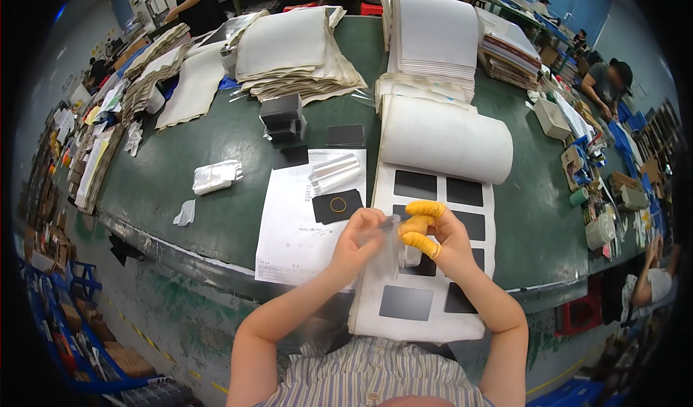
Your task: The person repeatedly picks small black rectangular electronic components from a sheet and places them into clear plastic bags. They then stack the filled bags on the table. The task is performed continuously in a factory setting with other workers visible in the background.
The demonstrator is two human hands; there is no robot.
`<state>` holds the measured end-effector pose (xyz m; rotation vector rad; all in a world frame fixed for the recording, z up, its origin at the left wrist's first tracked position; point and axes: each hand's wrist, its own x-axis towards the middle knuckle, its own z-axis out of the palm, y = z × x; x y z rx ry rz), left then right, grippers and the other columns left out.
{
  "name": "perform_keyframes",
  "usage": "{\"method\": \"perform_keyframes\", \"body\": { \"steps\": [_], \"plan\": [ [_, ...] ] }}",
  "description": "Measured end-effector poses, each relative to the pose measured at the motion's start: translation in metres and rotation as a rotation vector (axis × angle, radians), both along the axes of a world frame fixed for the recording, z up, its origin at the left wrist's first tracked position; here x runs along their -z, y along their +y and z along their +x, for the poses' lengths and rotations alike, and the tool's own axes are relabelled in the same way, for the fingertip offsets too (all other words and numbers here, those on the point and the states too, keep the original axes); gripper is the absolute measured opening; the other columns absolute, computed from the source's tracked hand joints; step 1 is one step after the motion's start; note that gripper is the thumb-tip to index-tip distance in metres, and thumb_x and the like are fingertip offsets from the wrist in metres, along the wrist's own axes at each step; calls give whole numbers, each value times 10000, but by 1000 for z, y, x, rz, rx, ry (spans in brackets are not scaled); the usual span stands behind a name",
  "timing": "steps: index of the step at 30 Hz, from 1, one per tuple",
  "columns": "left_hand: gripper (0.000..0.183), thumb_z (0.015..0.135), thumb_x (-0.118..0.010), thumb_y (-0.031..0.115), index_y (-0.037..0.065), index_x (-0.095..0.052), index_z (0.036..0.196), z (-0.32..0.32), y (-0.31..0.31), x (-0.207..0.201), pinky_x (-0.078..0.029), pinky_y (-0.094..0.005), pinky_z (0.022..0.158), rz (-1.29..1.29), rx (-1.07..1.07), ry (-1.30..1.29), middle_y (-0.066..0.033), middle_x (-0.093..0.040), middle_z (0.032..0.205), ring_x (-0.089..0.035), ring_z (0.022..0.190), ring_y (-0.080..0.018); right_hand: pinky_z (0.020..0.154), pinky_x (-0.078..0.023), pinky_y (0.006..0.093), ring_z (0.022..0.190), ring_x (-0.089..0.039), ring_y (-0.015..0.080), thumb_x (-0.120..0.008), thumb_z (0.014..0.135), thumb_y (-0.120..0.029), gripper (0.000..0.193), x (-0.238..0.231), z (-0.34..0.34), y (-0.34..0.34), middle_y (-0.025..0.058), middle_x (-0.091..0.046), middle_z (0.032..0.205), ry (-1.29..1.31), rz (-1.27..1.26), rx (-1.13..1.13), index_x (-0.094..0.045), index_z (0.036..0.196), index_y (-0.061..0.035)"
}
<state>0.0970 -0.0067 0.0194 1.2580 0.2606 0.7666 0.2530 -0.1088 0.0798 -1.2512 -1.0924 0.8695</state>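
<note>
My left hand point(359, 242) is closed in a pinch on a thin clear plastic sleeve point(393, 259), blurred by motion. Yellow finger cots cover several fingertips of my right hand point(442, 239), which is closed at the sleeve's upper edge. Both hands are above a white sheet point(366, 302) with black rectangular cards laid in two columns, such as one card point(406, 303) near its front edge. My fingers partly hide the cards in the middle. Left of the hands, a black card with a yellow rubber band point(338, 205) lies beside clear sleeves point(335, 174) on a printed paper point(278, 244).
Beyond the cards, a white sheet curls back point(444, 140) before a tall paper stack point(433, 39). A block of black cards point(281, 117) stands left of it on the green table point(155, 183). A plastic-wrapped bundle point(217, 177) lies farther left. Other people work around the room.
</note>
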Motion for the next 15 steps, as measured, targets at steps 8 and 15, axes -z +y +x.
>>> {"method": "perform_keyframes", "body": {
  "steps": [8,15],
  "plan": [
    [287,868,-279,-51,86,-294,1120,8,-3,8,-246,-367,1097,-134,143,-187,-213,-364,1424,-333,1340,-228,513,-422,223,613,-516,92,-738,767,-61,229,5,-3,-3,37,-601,821,-456,112,178,-586,938,-39],
    [556,847,-277,-41,136,-161,1361,19,-19,-1,-231,-432,1110,151,-114,-143,-227,-259,1475,-279,1365,-312,541,-429,229,595,-494,88,-663,808,-5,187,1,-9,2,40,-522,831,-642,133,308,-513,913,-43]
  ]
}}
